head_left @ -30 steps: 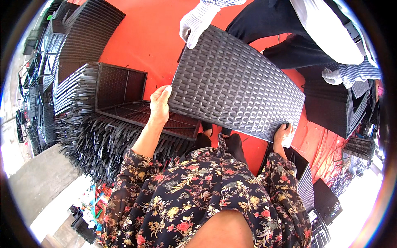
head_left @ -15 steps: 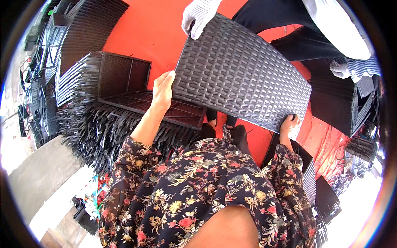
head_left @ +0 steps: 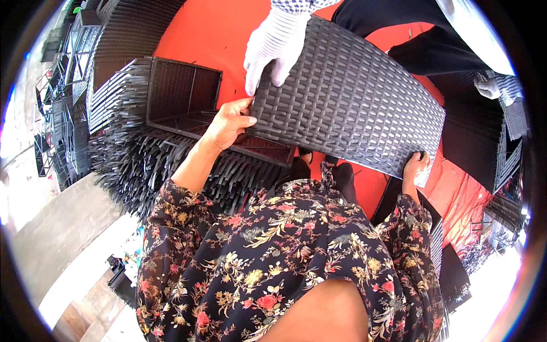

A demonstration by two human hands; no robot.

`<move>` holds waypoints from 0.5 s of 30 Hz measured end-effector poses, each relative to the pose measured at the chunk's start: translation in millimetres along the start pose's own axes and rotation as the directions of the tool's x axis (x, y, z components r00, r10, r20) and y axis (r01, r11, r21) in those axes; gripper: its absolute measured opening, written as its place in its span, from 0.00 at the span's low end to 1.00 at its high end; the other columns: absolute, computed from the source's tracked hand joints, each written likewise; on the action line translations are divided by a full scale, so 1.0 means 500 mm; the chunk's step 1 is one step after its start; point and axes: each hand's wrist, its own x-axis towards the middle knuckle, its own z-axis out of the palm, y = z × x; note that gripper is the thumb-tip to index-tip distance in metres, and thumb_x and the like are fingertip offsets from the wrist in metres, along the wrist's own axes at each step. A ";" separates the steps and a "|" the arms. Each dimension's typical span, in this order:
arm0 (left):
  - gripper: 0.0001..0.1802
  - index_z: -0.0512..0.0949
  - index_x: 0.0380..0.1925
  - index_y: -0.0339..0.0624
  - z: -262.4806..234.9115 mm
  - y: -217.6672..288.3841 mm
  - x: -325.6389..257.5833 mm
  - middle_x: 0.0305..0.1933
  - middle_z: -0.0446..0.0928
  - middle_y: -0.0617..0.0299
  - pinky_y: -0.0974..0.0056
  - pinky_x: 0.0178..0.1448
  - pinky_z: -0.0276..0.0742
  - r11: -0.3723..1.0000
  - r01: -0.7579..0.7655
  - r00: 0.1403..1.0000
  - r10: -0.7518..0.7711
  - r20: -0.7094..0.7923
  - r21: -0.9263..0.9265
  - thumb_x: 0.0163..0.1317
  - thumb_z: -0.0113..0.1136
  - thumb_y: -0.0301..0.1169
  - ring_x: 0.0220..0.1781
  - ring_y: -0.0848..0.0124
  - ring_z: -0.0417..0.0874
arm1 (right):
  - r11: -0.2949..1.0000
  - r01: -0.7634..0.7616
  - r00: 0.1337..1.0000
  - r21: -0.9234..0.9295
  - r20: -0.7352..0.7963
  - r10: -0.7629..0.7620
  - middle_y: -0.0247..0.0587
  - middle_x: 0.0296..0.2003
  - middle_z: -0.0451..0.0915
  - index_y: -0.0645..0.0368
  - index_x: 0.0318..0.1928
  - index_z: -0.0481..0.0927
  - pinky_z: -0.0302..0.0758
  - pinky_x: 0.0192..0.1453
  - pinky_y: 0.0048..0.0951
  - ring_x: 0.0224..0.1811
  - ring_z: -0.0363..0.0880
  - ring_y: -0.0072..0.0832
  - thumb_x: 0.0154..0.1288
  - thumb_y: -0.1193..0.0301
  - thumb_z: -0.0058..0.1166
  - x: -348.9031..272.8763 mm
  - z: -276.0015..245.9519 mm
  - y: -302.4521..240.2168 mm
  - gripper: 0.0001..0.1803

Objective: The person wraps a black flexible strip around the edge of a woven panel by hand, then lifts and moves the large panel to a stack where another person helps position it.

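A dark grey woven wicker panel (head_left: 347, 97) spans the space in front of me, tilted, its basket weave facing up. My left hand (head_left: 229, 124) pinches its left edge between thumb and fingers. At the near right corner, my right hand (head_left: 416, 170) grips the panel, with fingertips over the top face. Across from me, a co-worker's gloved hand (head_left: 278, 48) in white with a checked cuff lies over the far left corner, just above my left hand. The co-worker's other gloved hand (head_left: 487, 85) is apart from the panel at the right.
Left of me stand dark woven frames (head_left: 183, 91) and a stack of panels with many loose strip ends (head_left: 165, 171). More stacked panels (head_left: 473, 137) are at the right. Red sheeting (head_left: 188, 34) covers the floor. A pale ledge (head_left: 62, 222) lies at the lower left.
The co-worker's gloved hand has reached further down over the panel's corner, toward my left hand. The panel and both my hands appear slightly further right in view.
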 end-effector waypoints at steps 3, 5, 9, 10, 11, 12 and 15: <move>0.23 0.68 0.53 0.25 0.007 -0.002 -0.002 0.49 0.76 0.54 0.64 0.59 0.69 0.993 -0.019 0.999 0.015 -0.030 -0.116 0.54 0.52 0.21 0.50 0.69 0.77 | 1.000 -0.012 1.000 0.028 -0.018 0.013 0.56 0.52 0.72 0.65 0.50 0.75 0.59 0.63 0.43 0.57 0.66 0.47 0.57 0.61 0.45 0.005 0.012 0.004 0.25; 0.25 0.67 0.53 0.26 0.002 -0.002 -0.001 0.49 0.76 0.54 0.63 0.60 0.68 0.996 -0.004 0.999 0.001 -0.035 -0.094 0.53 0.56 0.22 0.50 0.68 0.77 | 1.000 -0.022 1.000 0.008 -0.002 0.022 0.56 0.51 0.72 0.65 0.49 0.75 0.58 0.63 0.43 0.57 0.65 0.47 0.57 0.61 0.45 0.008 0.003 -0.008 0.25; 0.28 0.66 0.54 0.26 -0.004 -0.006 -0.003 0.49 0.75 0.55 0.63 0.61 0.68 1.000 -0.020 1.000 0.020 0.011 0.004 0.50 0.57 0.20 0.51 0.69 0.76 | 0.999 -0.030 0.997 -0.018 0.072 0.031 0.55 0.54 0.69 0.67 0.53 0.73 0.60 0.64 0.40 0.59 0.64 0.46 0.58 0.62 0.44 0.012 -0.016 -0.022 0.26; 0.29 0.65 0.54 0.26 -0.003 -0.003 0.001 0.50 0.75 0.55 0.63 0.61 0.67 0.999 -0.023 0.999 0.022 0.032 0.023 0.49 0.57 0.20 0.51 0.69 0.76 | 1.000 -0.027 0.999 0.004 0.043 0.027 0.55 0.54 0.69 0.67 0.53 0.72 0.60 0.63 0.40 0.59 0.64 0.45 0.59 0.62 0.44 0.012 -0.003 -0.007 0.26; 0.29 0.65 0.54 0.26 -0.003 0.005 0.006 0.50 0.75 0.55 0.63 0.61 0.67 0.998 -0.033 0.999 0.031 0.043 0.046 0.48 0.57 0.20 0.52 0.69 0.76 | 0.999 -0.035 0.999 0.008 0.042 0.034 0.55 0.54 0.69 0.67 0.53 0.72 0.60 0.63 0.40 0.59 0.64 0.46 0.59 0.62 0.44 0.013 0.003 -0.002 0.26; 0.29 0.65 0.54 0.26 -0.002 0.007 0.006 0.50 0.74 0.55 0.63 0.61 0.67 0.997 -0.042 0.998 0.039 0.048 0.061 0.48 0.57 0.20 0.52 0.69 0.75 | 0.999 -0.034 0.998 0.009 0.046 0.034 0.55 0.54 0.69 0.67 0.53 0.72 0.60 0.64 0.40 0.59 0.64 0.46 0.59 0.62 0.44 0.015 0.003 -0.005 0.26; 0.31 0.65 0.54 0.26 0.009 0.009 -0.001 0.51 0.74 0.55 0.63 0.61 0.67 0.995 -0.048 0.999 0.047 0.015 0.084 0.45 0.56 0.19 0.52 0.69 0.75 | 0.999 -0.048 0.995 -0.007 0.092 0.048 0.56 0.54 0.69 0.67 0.53 0.72 0.59 0.64 0.40 0.59 0.64 0.46 0.59 0.61 0.43 0.010 -0.020 -0.035 0.26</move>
